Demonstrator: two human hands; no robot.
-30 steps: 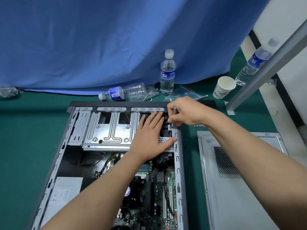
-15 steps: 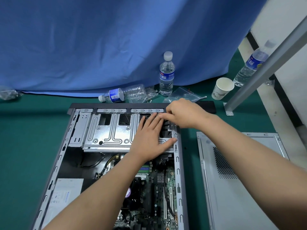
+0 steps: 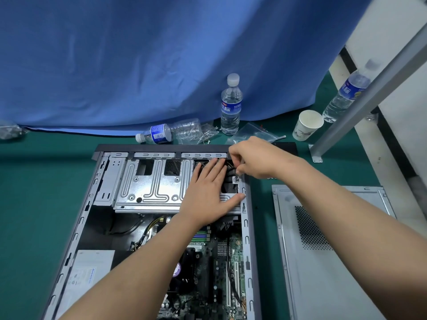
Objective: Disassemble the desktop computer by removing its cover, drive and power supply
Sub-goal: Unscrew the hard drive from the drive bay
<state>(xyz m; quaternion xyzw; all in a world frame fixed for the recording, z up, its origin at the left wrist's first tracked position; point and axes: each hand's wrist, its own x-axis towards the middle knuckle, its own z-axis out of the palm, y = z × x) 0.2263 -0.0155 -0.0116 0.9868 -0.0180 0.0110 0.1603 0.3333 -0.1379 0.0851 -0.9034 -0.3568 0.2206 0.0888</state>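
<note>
Drive cage being freed at the case's upper-right corner; cover already off.

Computer case (image 3: 246, 227) open at frame centre, cover (image 3: 328, 262) lying flat at lower right. Left hand (image 3: 209, 196) flat on the drive cage (image 3: 150, 188), fingers straight and close together, thumb out toward the case rail. Right hand (image 3: 251, 158) curled, fingertips pinching something small by a screw (image 3: 236, 179); what exactly, cannot tell. Power supply (image 3: 90, 271) sits lower left, untouched. Judgement: keep the left palm steadying the cage, turn squarely, mind the cables beneath.
</note>
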